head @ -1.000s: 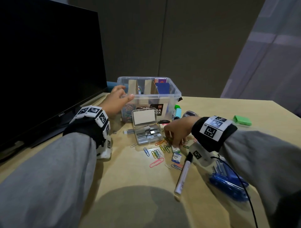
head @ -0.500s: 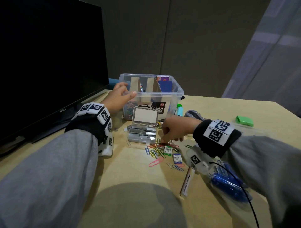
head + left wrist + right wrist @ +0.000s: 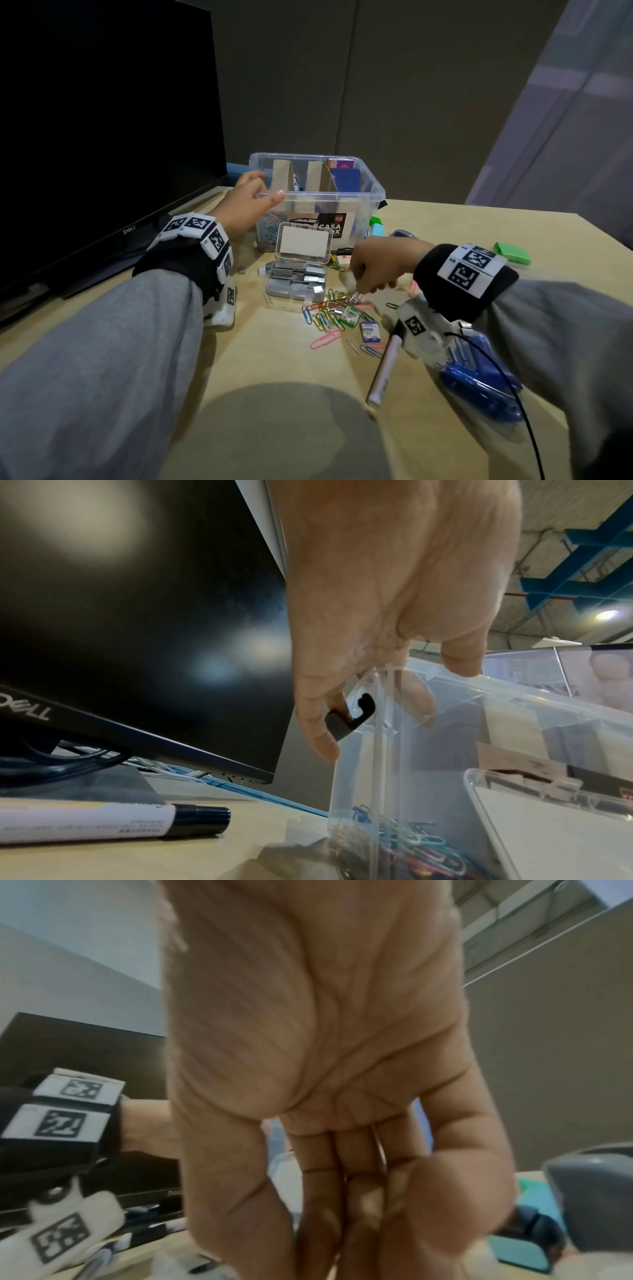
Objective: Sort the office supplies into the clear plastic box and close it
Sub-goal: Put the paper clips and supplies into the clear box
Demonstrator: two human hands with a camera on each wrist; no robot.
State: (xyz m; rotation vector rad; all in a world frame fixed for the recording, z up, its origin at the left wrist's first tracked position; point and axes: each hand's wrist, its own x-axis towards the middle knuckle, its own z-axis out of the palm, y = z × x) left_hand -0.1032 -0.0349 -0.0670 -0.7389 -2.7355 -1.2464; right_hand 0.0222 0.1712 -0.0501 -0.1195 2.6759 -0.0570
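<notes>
Step in hand: collecting loose coloured wire paper clips (image 3: pixel 325 313) from the wooden table (image 3: pixel 274 359). The right hand (image 3: pixel 375 263) pinches silver clips above the pile. The left hand (image 3: pixel 245 205) grips the near-left corner of the clear plastic box (image 3: pixel 342 202), still lidless. Next: carry the pinch over the left compartment. Only the left wrist view shows clips (image 3: pixel 421 845) already inside

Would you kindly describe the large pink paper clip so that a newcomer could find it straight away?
Start at the clear plastic box at the desk's far side, then come nearer to the heap of coloured paper clips. The pink paper clip lies at the heap's near edge, much bigger than the rest.
</notes>
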